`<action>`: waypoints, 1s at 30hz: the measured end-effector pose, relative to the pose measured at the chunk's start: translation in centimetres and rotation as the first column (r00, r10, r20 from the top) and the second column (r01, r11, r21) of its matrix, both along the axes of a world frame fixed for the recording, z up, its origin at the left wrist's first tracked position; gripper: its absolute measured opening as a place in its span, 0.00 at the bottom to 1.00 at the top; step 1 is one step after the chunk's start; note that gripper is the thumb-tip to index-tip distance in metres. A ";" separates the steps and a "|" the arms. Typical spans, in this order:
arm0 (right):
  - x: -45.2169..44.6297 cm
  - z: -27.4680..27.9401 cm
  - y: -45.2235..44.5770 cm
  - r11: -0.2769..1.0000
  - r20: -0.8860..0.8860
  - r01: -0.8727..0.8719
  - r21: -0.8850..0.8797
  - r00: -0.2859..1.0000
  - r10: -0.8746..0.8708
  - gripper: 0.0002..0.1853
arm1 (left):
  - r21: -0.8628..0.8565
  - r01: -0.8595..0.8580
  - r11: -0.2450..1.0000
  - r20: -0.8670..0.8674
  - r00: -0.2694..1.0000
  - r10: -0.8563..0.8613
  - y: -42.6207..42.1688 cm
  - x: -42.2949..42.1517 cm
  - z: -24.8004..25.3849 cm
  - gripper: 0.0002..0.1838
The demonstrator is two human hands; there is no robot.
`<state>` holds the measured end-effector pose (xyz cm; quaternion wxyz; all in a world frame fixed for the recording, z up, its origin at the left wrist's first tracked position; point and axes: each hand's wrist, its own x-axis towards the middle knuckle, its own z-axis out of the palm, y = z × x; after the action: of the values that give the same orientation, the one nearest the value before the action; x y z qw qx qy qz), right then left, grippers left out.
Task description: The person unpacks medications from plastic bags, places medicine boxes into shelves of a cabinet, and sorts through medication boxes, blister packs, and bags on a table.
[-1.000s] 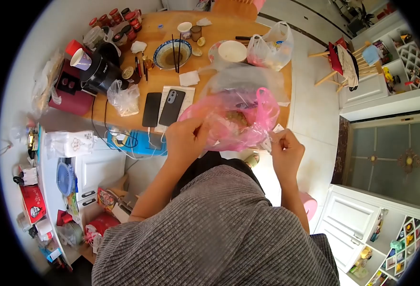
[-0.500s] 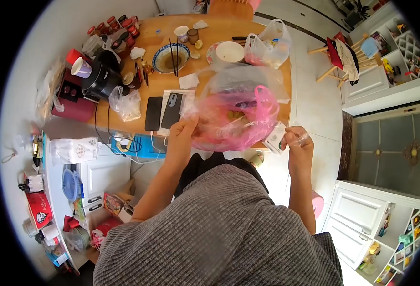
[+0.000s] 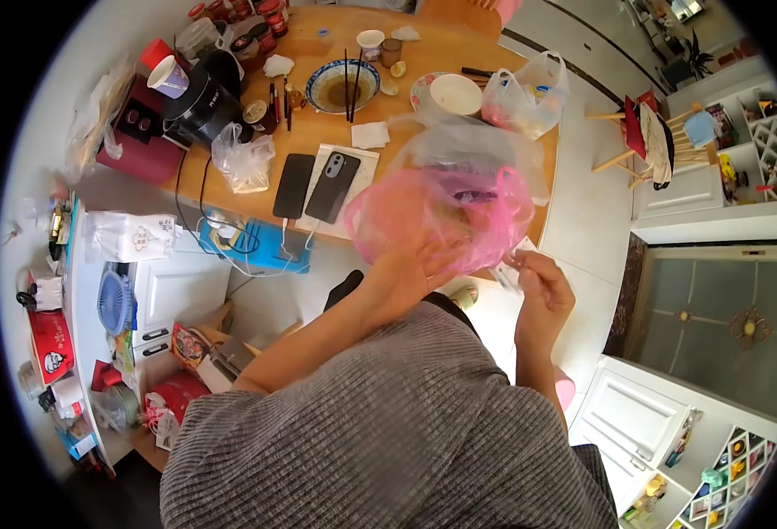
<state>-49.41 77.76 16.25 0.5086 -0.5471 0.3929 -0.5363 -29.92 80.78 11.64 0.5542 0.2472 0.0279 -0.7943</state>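
A thin pink plastic bag point(image 3: 387, 210) lies bunched at the table's near right edge, with a dim, unclear shape inside. My left hand point(image 3: 406, 275) is at its near side, fingers stretched and apart, some of them seen against the pink film. Right of the bag, my right hand point(image 3: 545, 289) is closed in a pinch by a small white printed packet point(image 3: 507, 277) in clear plastic. The packet is partly covered by the fingers and the bag. A clear plastic bag point(image 3: 459, 145) lies just behind the pink one.
Two phones, a black one point(image 3: 295, 187) and a grey one point(image 3: 333, 187), lie left of the bag with cables attached. Further back are a patterned bowl point(image 3: 313, 88) with chopsticks, a white bowl point(image 3: 455, 93) and a knotted white bag point(image 3: 530, 93). A black appliance point(image 3: 201, 108) stands left.
My left hand has moved right and nearer my body, opening from its grip on the pink bag. My right hand has come closer to the bag. The view has shifted slightly.
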 end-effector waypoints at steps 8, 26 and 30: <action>0.0 -0.4 1.5 0.996 -0.208 -0.057 -0.065 0.977 0.043 0.09 | -0.028 -0.187 0.982 0.396 0.900 0.183 -1.7 0.0 0.2 0.18; -7.4 -0.1 -0.6 0.972 -0.043 0.135 0.191 0.991 -0.129 0.05 | -0.206 -0.030 0.978 0.774 0.607 0.182 -3.5 7.2 -0.7 0.14; -5.3 -0.4 -1.5 0.958 0.064 0.082 0.276 0.993 -0.104 0.05 | -0.185 0.027 0.982 0.759 0.639 0.125 -4.5 4.7 0.5 0.09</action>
<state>-54.67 76.30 15.84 0.5684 -0.4313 0.4681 -0.5213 -25.19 76.24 12.12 0.5549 0.5087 -0.2745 -0.5982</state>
